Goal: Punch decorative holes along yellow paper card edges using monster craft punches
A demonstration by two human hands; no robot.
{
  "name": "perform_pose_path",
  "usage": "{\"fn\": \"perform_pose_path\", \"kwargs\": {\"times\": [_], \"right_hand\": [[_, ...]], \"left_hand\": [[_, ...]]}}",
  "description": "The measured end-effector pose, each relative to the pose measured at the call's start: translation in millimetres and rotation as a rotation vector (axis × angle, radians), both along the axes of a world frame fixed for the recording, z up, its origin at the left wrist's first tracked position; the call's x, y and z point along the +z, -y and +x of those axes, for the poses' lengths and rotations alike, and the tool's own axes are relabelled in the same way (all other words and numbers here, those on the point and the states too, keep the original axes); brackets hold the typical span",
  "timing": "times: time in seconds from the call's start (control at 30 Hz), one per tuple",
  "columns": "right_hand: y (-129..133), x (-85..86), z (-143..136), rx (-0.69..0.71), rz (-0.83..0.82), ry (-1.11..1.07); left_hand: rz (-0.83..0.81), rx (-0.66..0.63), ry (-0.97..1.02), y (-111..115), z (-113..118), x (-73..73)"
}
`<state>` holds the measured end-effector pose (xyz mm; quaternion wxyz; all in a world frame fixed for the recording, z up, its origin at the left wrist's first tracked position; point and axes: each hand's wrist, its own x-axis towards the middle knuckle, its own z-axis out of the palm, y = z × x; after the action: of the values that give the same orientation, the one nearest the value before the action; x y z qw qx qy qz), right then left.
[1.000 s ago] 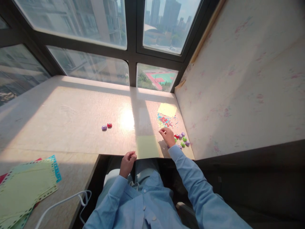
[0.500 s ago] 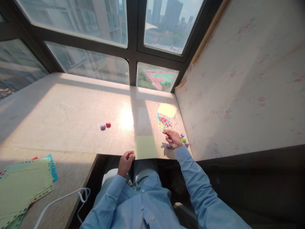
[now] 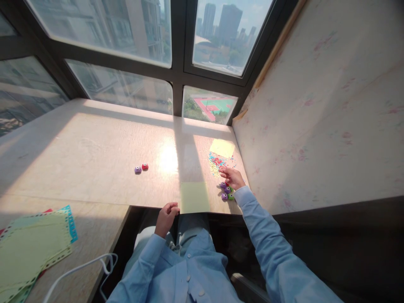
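A pale yellow-green paper sheet lies at the front edge of the table. Beside its lower left corner is my left hand, its fingers curled together; whether they grip the paper or something else is hidden. My right hand is at the near side of a scatter of tiny red, blue and yellow pieces. Its thumb and fingers draw together, and anything between them is too small to make out. Several purple and green eye-marked figures sit just below that hand, partly covered by it.
A yellow paper piece lies behind the tiny pieces. One purple figure and one red figure stand to the left. Decorated sheets and a white cable lie at lower left. A papered wall bounds the right.
My right hand has shifted slightly up and right along the tiny pieces, uncovering more of the purple and green figures. My left hand stays by the sheet's corner. The view has tilted a little.
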<state>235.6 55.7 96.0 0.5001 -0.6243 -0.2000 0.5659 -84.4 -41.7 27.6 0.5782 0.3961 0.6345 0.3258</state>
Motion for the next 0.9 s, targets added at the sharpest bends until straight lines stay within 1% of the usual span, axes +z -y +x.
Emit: {"fn": "perform_pose_path", "kwargs": {"times": [0.1,0.17,0.37,0.57,0.9], "right_hand": [[-6.1,3.1,2.2,0.021,-0.005,0.111],[-9.1,3.3,3.4,0.028,-0.005,0.147],[-16.3,-4.2,7.6,0.037,0.003,0.221],[-25.3,-10.0,16.7,0.050,-0.005,0.254],[-39.1,-7.5,35.4,0.011,0.039,0.312]], "left_hand": [[-0.009,-0.016,-0.014,0.6,-0.3,1.1],[-0.012,-0.020,-0.017,1.3,-0.9,2.0],[-0.035,-0.020,-0.016,1.2,-4.0,3.5],[-0.036,-0.010,-0.027,-0.7,-2.7,5.8],[-0.042,0.016,-0.064,-3.2,-0.8,6.2]]}}
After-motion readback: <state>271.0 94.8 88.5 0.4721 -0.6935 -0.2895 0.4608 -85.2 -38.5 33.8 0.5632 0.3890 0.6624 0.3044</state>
